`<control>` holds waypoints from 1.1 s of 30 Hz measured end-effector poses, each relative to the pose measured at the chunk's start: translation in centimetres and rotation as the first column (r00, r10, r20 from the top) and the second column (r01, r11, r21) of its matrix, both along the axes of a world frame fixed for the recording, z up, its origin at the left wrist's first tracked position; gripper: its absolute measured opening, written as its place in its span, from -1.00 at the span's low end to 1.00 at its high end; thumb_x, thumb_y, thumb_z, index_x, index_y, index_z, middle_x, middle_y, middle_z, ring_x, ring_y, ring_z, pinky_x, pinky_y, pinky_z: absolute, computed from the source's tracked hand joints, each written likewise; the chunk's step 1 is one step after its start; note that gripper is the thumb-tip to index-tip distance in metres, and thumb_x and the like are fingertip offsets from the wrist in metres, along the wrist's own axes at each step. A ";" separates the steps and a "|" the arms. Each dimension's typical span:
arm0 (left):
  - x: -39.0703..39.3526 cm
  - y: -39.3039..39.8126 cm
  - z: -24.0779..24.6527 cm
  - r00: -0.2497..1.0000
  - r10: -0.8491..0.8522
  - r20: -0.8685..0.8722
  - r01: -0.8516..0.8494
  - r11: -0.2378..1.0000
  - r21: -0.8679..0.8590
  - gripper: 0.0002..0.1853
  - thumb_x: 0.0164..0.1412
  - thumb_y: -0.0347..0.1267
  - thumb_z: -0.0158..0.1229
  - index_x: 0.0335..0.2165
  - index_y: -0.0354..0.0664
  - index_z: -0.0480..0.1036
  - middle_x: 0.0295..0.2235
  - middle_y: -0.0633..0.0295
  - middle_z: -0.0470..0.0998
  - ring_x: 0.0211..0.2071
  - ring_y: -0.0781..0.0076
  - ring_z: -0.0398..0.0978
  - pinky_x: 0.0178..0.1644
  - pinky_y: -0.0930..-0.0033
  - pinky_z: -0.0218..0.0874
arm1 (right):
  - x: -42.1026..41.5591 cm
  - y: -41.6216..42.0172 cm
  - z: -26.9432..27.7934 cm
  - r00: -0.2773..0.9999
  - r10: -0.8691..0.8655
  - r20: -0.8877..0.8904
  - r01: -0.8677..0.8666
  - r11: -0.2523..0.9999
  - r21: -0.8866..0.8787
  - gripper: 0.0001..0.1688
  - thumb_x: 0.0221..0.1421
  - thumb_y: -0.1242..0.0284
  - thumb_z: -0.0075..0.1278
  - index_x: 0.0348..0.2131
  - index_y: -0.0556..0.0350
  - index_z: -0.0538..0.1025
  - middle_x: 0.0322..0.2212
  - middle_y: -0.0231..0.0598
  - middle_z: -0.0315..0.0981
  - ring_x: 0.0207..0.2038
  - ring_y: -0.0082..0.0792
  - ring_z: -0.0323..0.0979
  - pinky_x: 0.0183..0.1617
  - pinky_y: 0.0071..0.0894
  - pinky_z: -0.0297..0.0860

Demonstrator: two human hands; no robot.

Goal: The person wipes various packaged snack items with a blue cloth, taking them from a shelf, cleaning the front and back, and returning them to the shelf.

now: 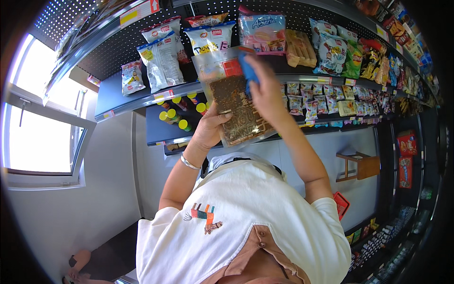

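Note:
My left hand [210, 125] grips the lower left edge of a large clear plastic food pouch [230, 96], thumb on its front. Dark brown, seasoned food shows through the printed film. A blue cloth [249, 72] is bunched in my right hand [265, 88], pressed against the pouch's upper right side. The right hand's fingers are blurred. Behind the pouch, a white and blue snack bag [210, 37] stands on the black shelf, partly hidden. A pink snack package [262, 33] is just beyond my right hand.
More snack bags [161, 62] stand left on the upper shelf [142, 101]. Yellow-lidded canisters [173, 115] and small packets [312, 110] fill the shelf below. A wooden stool [358, 167] and a red basket [341, 205] are at right. An open window [42, 138] juts in at left; a person [83, 264] sits lower left.

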State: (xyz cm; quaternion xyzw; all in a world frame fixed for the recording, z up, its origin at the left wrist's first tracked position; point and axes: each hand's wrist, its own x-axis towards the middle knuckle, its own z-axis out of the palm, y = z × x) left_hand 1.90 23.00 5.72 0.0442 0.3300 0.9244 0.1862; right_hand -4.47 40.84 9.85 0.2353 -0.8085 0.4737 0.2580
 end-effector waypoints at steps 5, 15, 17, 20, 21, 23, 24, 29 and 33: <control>-0.4 -0.4 -2.8 1.000 0.021 0.016 -0.021 0.999 0.027 -0.26 0.08 -0.72 -0.09 0.24 -0.09 0.10 0.15 0.14 0.28 0.18 0.20 0.24 0.21 0.16 0.14 | 3.2 -5.9 -1.2 0.987 0.122 -0.108 -0.103 0.980 0.168 -0.34 -0.16 0.71 -0.11 0.04 0.15 0.41 0.08 -0.08 0.31 0.05 0.02 0.24 0.18 -0.14 0.18; 0.3 -0.6 -0.3 0.986 -0.093 -0.141 0.077 0.990 -0.117 -0.10 0.04 -0.77 -0.13 0.32 -0.03 -0.13 0.23 0.23 0.16 0.26 0.36 0.09 0.30 0.25 -0.04 | -1.7 -1.9 -0.8 0.986 -0.089 -0.141 0.108 0.985 0.136 -0.28 -0.24 0.81 -0.09 0.01 0.13 0.43 0.01 -0.15 0.37 -0.03 0.01 0.28 0.09 -0.12 0.28; 0.3 -0.6 -0.7 0.984 -0.091 -0.153 0.069 0.987 -0.145 -0.10 0.04 -0.77 -0.13 0.32 -0.02 -0.12 0.24 0.22 0.15 0.26 0.35 0.09 0.30 0.24 -0.04 | -1.5 -2.5 -1.1 0.989 -0.047 -0.143 0.066 0.989 0.131 -0.31 -0.23 0.80 -0.11 0.00 0.16 0.43 0.01 -0.11 0.36 -0.02 0.01 0.29 0.08 -0.12 0.29; 0.7 -0.8 -1.1 1.000 -0.006 -0.001 0.006 0.989 -0.151 -0.13 0.02 -0.76 -0.09 0.29 -0.05 -0.03 0.21 0.22 0.19 0.23 0.32 0.15 0.28 0.21 0.01 | 0.2 -6.4 -0.7 0.981 0.086 -0.172 -0.054 0.982 0.182 -0.36 -0.18 0.73 -0.08 0.00 0.18 0.43 0.03 -0.10 0.35 0.00 -0.02 0.29 0.12 -0.13 0.26; 0.6 -1.2 -1.4 0.999 0.009 0.044 -0.001 0.985 -0.174 -0.11 0.01 -0.78 -0.12 0.30 -0.03 -0.06 0.23 0.23 0.15 0.26 0.31 0.10 0.30 0.22 -0.01 | 1.5 -7.5 -0.3 0.980 0.124 -0.157 -0.098 0.981 0.166 -0.38 -0.17 0.69 -0.05 0.00 0.17 0.44 0.03 -0.13 0.36 -0.01 -0.05 0.29 0.13 -0.15 0.24; 0.6 -2.3 -2.3 0.998 0.024 0.059 -0.018 0.996 -0.092 -0.21 0.01 -0.74 -0.08 0.23 -0.06 0.08 0.17 0.19 0.25 0.20 0.24 0.20 0.24 0.20 0.08 | 3.0 -8.0 0.2 0.967 0.214 -0.139 -0.183 0.961 0.205 -0.36 -0.18 0.68 -0.03 0.01 0.17 0.45 0.04 -0.16 0.35 -0.01 -0.09 0.29 0.13 -0.17 0.24; 0.3 -2.6 -2.1 0.999 0.026 0.043 -0.024 0.998 -0.066 -0.28 0.03 -0.71 -0.05 0.19 -0.07 0.16 0.14 0.18 0.29 0.17 0.23 0.25 0.21 0.19 0.12 | 3.3 -7.9 -0.6 0.953 0.274 -0.131 -0.241 0.946 0.218 -0.39 -0.16 0.68 -0.04 0.00 0.17 0.47 0.05 -0.18 0.35 -0.02 -0.12 0.29 0.12 -0.17 0.25; 0.5 -3.2 -1.0 0.999 0.045 -0.011 -0.045 0.999 -0.023 -0.24 0.00 -0.72 -0.11 0.22 -0.17 0.08 0.13 0.12 0.30 0.17 0.19 0.26 0.24 0.17 0.11 | 1.5 -3.8 -0.8 0.958 0.178 -0.224 -0.113 0.955 0.273 -0.40 -0.12 0.72 -0.10 -0.02 0.05 0.50 0.02 -0.26 0.41 -0.03 -0.10 0.32 0.11 -0.17 0.28; 0.6 -3.0 0.3 0.991 0.123 0.060 -0.124 0.992 0.009 -0.43 0.23 -0.52 -0.08 0.21 -0.11 0.13 0.13 0.15 0.32 0.16 0.18 0.26 0.24 0.05 0.09 | -2.6 -0.7 -0.5 0.991 0.064 -0.120 -0.052 0.994 0.098 -0.30 -0.08 0.81 -0.18 0.04 -0.09 0.47 0.00 -0.20 0.41 -0.02 -0.07 0.33 0.09 -0.16 0.31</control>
